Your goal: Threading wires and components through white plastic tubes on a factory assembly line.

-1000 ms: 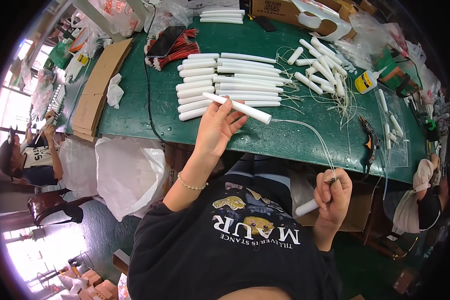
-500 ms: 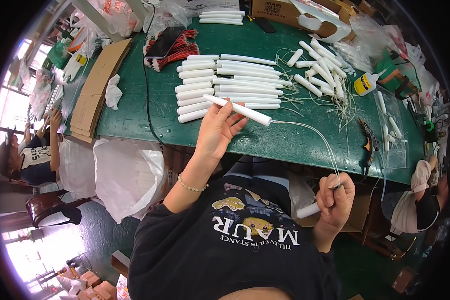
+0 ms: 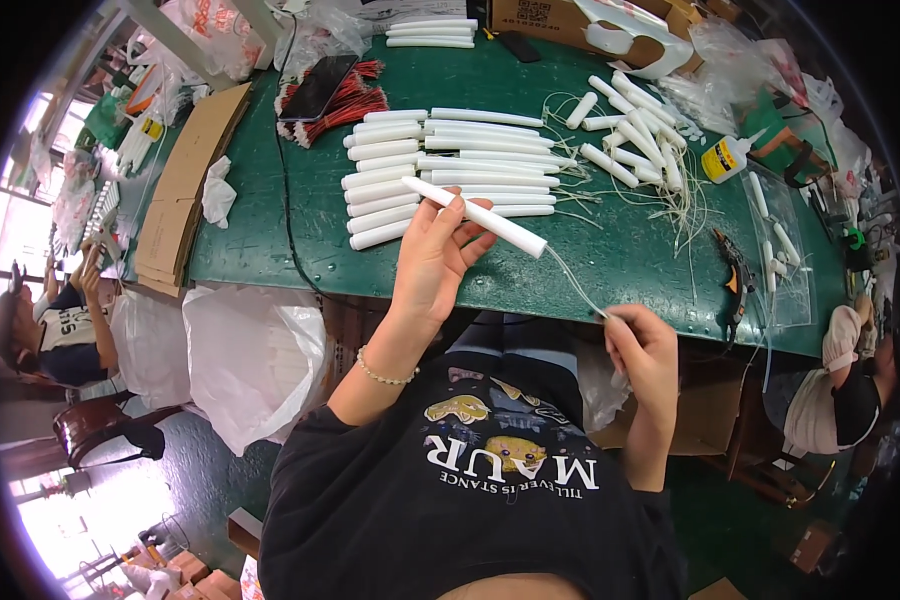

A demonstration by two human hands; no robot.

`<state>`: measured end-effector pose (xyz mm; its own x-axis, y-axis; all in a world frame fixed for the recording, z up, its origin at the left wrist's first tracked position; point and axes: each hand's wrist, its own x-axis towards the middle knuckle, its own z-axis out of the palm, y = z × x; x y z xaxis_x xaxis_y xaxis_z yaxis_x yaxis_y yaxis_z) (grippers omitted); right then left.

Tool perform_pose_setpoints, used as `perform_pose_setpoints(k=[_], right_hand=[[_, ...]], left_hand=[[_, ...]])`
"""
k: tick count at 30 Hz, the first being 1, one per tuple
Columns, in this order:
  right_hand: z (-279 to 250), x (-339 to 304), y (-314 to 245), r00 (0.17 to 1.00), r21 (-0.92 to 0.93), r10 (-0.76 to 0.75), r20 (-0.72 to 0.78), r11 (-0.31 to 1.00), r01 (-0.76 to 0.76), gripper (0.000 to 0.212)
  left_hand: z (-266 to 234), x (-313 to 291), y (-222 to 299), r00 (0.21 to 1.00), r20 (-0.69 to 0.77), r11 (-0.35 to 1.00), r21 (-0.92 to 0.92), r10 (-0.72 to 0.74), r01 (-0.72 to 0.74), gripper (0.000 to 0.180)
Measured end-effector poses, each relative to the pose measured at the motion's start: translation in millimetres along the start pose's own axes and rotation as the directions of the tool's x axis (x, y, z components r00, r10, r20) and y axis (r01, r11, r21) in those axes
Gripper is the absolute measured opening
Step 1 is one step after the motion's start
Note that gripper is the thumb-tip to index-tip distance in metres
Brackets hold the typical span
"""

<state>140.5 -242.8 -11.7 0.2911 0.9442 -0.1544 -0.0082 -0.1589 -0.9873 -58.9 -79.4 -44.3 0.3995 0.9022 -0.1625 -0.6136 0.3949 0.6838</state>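
My left hand [image 3: 440, 245] grips a white tube [image 3: 505, 226] between thumb and fingers, held above the tabletop [image 3: 300, 245] towards its front edge. The tube is smooth, matte and slim, narrowing towards its upper-left end. Pale thin wires [image 3: 573, 281] leave its lower-right end and run to my right hand [image 3: 650, 350], whose thumb and forefinger are closed in a pinch on them.

Progress: the held piece already has its leads out, and I judge it to be midway through handling. Beyond it, a left column of tubes [image 3: 382, 183] and a right column of tubes [image 3: 485, 163] lie in orderly rows. Leads trail from several in the right column; I make out none on the left. Whether either group is complete, I cannot tell. A loose heap of tubes [image 3: 635, 130], with stringy, tangled leads, lies unsorted; I judge this to be outstanding stock.

Farther out: a squat glue bottle [image 3: 720, 160] with a yellow label, black-and-orange pliers [image 3: 735, 285], and a limp, clear plastic sheet [image 3: 795, 285] with short white pieces upon it. To the left, a glossy dark phone [image 3: 317, 88] rests on bundled red wires [image 3: 362, 100]; stiff brown cardboard [image 3: 185, 190] lies beyond.
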Motion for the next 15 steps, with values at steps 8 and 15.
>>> perform_pose_setpoints(k=[8, 15], right_hand=[[25, 40, 11, 0.993, 0.109, -0.058, -0.107, 0.992, 0.070, 0.015], [28, 48, 17, 0.996, 0.366, -0.004, -0.092, 0.930, 0.038, 0.017]], left_hand=[[39, 3, -20, 0.994, 0.064, 0.996, -0.013, 0.085, -0.084, 0.030], [65, 14, -25, 0.974, 0.102, 0.970, -0.161, 0.201, -0.184, 0.035]])
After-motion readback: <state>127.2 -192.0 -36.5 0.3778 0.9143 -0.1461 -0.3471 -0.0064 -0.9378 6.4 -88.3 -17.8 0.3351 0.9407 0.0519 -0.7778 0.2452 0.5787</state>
